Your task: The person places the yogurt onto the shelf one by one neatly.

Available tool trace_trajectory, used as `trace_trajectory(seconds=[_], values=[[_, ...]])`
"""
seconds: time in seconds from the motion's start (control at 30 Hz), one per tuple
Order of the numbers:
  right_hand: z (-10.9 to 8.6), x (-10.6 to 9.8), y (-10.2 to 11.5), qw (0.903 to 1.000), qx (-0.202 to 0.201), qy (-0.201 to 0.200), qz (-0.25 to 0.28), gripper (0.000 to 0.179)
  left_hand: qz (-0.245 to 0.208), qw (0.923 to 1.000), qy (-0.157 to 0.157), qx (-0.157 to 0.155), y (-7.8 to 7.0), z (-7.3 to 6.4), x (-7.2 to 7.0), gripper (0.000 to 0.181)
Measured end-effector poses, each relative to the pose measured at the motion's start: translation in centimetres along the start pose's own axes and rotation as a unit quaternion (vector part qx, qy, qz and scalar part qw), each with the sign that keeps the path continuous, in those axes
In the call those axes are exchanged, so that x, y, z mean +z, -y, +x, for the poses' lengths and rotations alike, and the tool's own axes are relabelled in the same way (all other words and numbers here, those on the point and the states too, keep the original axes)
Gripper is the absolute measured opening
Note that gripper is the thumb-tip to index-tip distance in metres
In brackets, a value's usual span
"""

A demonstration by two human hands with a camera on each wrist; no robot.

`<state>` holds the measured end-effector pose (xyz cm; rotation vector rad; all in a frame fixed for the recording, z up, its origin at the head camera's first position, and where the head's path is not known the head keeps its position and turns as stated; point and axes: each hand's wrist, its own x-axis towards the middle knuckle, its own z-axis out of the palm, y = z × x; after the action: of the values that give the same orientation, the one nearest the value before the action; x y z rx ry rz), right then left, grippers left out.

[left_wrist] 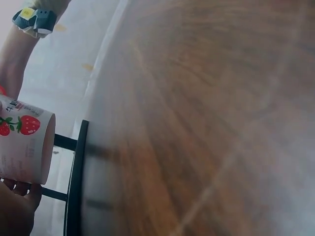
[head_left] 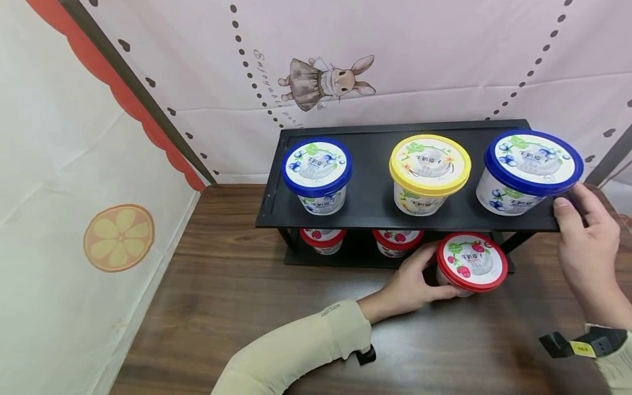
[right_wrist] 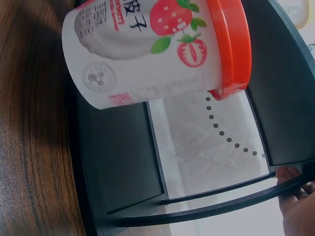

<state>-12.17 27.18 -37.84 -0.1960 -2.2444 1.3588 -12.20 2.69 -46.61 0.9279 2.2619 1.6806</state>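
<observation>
My left hand (head_left: 410, 282) holds a red-lidded strawberry tub (head_left: 473, 262), fingers on its left side and thumb at the front. That tub is tilted, just in front of the right end of a black two-tier shelf (head_left: 367, 164). In the right wrist view the strawberry tub (right_wrist: 142, 59) hangs before the lower tier. My right hand (head_left: 590, 247) grips the right end of the upper tier, beside a blue-lidded blueberry tub (head_left: 535, 159); in the right wrist view its fingers (right_wrist: 290, 179) curl at the shelf's end.
On the upper tier also stand a yellow-lidded tub (head_left: 429, 164) and another blue-lidded tub (head_left: 317, 167). Two red-lidded tubs, one left (head_left: 323, 237) and one central (head_left: 397, 238), stand on the lower tier, partly hidden. A printed cloth (head_left: 419, 66) hangs behind the wooden table (head_left: 222, 274).
</observation>
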Motion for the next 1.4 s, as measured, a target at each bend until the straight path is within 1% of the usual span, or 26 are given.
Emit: trace_trajectory(seconds=[0.13, 0.27, 0.4, 0.6, 0.83, 1.0, 1.17, 1.4], values=[[0.2, -0.1, -0.3, 0.9999, -0.008, -0.006, 0.007, 0.043, -0.024, 0.9997, -0.002, 0.003, 0.0, 0.5, 0.3, 0.076], [0.2, -0.1, -0.4, 0.9999, -0.01, -0.006, 0.003, 0.043, -0.012, 0.9997, -0.008, 0.017, 0.2, 0.9, 0.5, 0.076], [0.1, -0.1, -0.5, 1.0, -0.007, -0.004, -0.002, 0.043, -0.01, 0.9996, -0.018, 0.022, 0.3, 1.1, 0.7, 0.077], [0.1, 0.0, -0.4, 0.9999, -0.002, -0.005, -0.009, 0.043, -0.026, 0.9993, -0.025, 0.002, 0.2, 1.6, 1.0, 0.079], [0.0, 0.0, -0.2, 1.0, -0.007, -0.002, -0.001, 0.043, -0.06, 0.9973, -0.038, -0.019, 0.4, 2.4, 1.2, 0.081], [0.0, 0.0, -0.3, 1.0, 0.001, 0.001, 0.001, 0.043, -0.051, 0.9971, -0.044, -0.036, 0.7, 2.6, 1.5, 0.081], [0.0, 0.1, -0.3, 1.0, 0.007, 0.001, 0.003, 0.043, -0.037, 0.9972, -0.047, -0.045, 0.8, 2.8, 1.8, 0.078], [0.0, 0.1, -0.2, 1.0, 0.007, -0.002, 0.005, 0.043, -0.023, 0.9962, -0.051, -0.067, 0.8, 3.4, 2.0, 0.078]])
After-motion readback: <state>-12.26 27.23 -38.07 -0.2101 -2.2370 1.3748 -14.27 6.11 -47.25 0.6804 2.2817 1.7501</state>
